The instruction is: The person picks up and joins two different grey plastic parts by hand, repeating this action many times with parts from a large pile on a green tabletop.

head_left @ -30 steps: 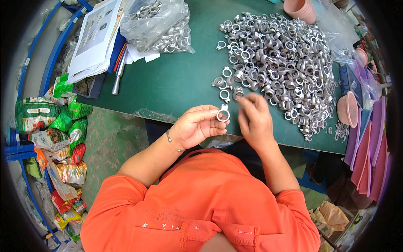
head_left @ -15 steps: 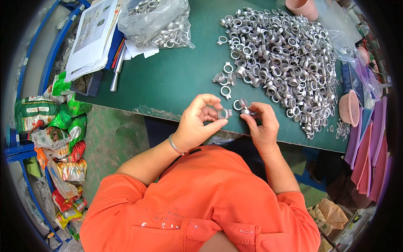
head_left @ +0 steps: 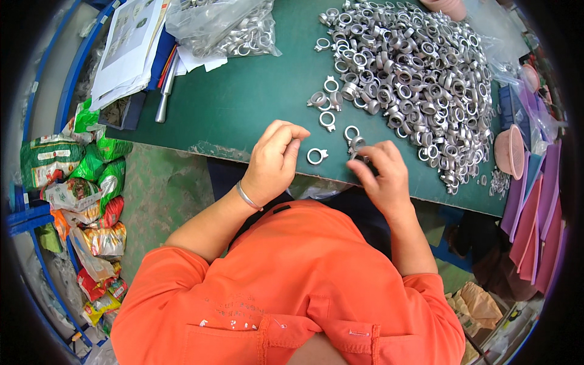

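Observation:
My left hand (head_left: 274,157) hovers over the table's near edge, fingers loosely bent and thumb a little apart, with nothing visible in it. Just right of it, a silver metal ring (head_left: 316,156) with a small lug lies flat on the green table. My right hand (head_left: 384,176) has thumb and forefinger closed around another metal ring (head_left: 357,143), which is slightly blurred and partly hidden by the fingertips. Touching or close beyond that one is a further ring (head_left: 351,131). A few loose rings (head_left: 326,120) lie farther off, beside the large ring pile (head_left: 413,79).
A clear plastic bag of rings (head_left: 243,39) lies at the far left, beside papers (head_left: 128,48) and a metal-handled tool (head_left: 164,100). Pink baskets (head_left: 510,155) stand at the right. Colourful packets (head_left: 109,188) fill a blue rack left of the table (head_left: 243,91).
The ring held in my left hand now lies on the table, and that hand has drawn back left. My right hand stays by the nearby rings, which have shifted slightly.

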`<state>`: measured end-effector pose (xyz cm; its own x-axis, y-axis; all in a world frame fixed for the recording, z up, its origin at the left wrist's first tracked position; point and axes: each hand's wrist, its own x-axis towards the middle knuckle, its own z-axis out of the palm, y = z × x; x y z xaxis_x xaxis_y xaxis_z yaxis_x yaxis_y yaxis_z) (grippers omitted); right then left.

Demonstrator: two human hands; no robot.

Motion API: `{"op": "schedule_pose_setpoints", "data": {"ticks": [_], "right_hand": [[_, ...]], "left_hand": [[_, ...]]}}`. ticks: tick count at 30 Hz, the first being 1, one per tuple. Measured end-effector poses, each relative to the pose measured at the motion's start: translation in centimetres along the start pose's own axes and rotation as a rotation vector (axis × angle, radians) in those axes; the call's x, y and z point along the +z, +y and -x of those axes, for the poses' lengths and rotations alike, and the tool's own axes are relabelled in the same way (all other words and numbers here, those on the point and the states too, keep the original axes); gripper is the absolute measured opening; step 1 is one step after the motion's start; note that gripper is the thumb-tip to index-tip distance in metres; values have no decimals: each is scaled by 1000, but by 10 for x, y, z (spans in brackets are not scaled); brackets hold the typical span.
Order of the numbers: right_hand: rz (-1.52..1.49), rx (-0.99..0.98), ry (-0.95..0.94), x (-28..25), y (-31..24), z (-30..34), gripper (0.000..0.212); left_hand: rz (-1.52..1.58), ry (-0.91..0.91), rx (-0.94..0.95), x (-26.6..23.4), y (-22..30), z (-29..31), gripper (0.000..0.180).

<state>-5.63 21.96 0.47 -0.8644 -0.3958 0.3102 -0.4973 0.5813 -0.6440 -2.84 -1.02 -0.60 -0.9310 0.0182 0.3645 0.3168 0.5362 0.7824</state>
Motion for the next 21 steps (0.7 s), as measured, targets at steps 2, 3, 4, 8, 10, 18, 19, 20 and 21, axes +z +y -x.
{"op": "schedule_pose_setpoints", "data": {"ticks": [2, 3, 4, 8, 10, 18, 19, 20, 21], "right_hand": [[79, -63, -83, 1, -3, 0, 22], [78, -92, -113, -2, -1, 1, 23], [74, -123, -143, -5, 3, 3, 25], [-50, -28, -40, -20, 12, 8, 28], [-47, 61, 37, -21, 14, 10, 25], [36, 9, -33, -7, 3, 10, 30], [39, 9, -40, -7, 4, 11, 32], [51, 7, -59, -7, 4, 11, 33], [63, 7, -76, -7, 3, 10, 35]], "left_hand": [[43, -77, -96, -2, 9, 0, 21], [64, -116, -144, -3, 13, 0, 24], [49, -129, -125, -2, 15, 0, 30], [-74, -185, -54, 3, 15, 2, 55], [-155, -174, 23, 7, 10, 2, 52], [788, 2, -387, -17, 14, -32, 30], [693, 82, -330, -31, 14, -51, 30], [610, 170, -277, -45, 12, -70, 30], [640, 256, -255, -60, 13, -89, 28]]}}
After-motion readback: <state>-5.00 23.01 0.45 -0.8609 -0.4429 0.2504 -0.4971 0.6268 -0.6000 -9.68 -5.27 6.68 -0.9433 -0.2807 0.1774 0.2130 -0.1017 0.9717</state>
